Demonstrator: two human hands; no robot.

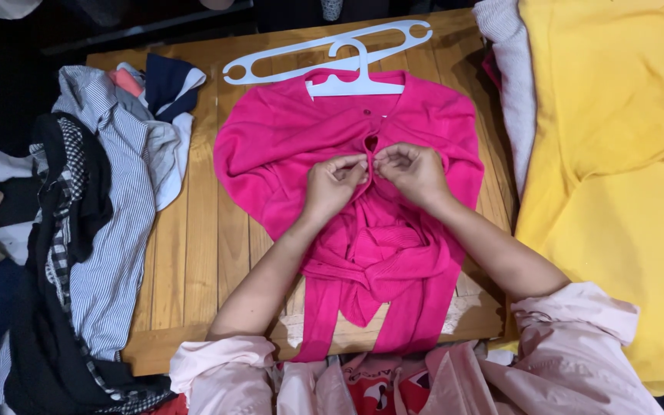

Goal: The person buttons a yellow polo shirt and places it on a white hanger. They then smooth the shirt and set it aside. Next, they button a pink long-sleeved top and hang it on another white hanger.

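Note:
A bright pink cardigan [270, 146] lies spread on a wooden slatted table [201, 223], its collar on a white plastic hanger [347, 77]. My left hand [332, 184] pinches the left edge of the cardigan's front opening at chest height. My right hand [413, 173] pinches the right edge beside it, fingertips almost touching. A small button shows just above the hands. The lower part of the cardigan is bunched and knotted toward me.
A second white hanger [286, 58] lies behind the first. A heap of striped, checked and dark clothes [94, 230] covers the table's left side. A yellow garment [616, 154] and a white knit [509, 69] lie on the right.

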